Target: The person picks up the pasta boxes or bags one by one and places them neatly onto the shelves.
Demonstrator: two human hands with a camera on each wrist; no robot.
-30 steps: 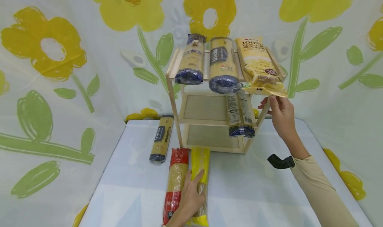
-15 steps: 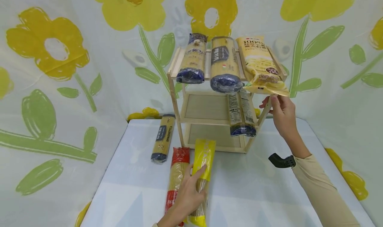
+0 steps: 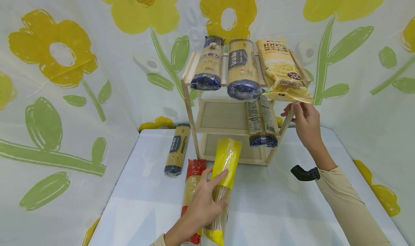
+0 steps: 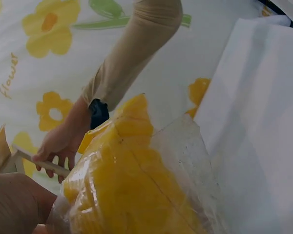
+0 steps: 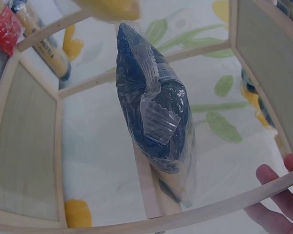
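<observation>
Left grip [image 3: 204, 204] around yellow packet [image 3: 228, 163]

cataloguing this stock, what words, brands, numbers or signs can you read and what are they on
"la sicilia": middle pasta pack atop the wooden rack; also the spaghetti pack left of it
"SPAGHETTI": that same spaghetti pack
"100%": yellow flat pack, top right, above small Chinese characters
"nko": top-left pasta pack, start unclear
"flower": wall, left wrist view
Too small or blurred: middle-shelf pack, red pack, yellow long pack
</observation>
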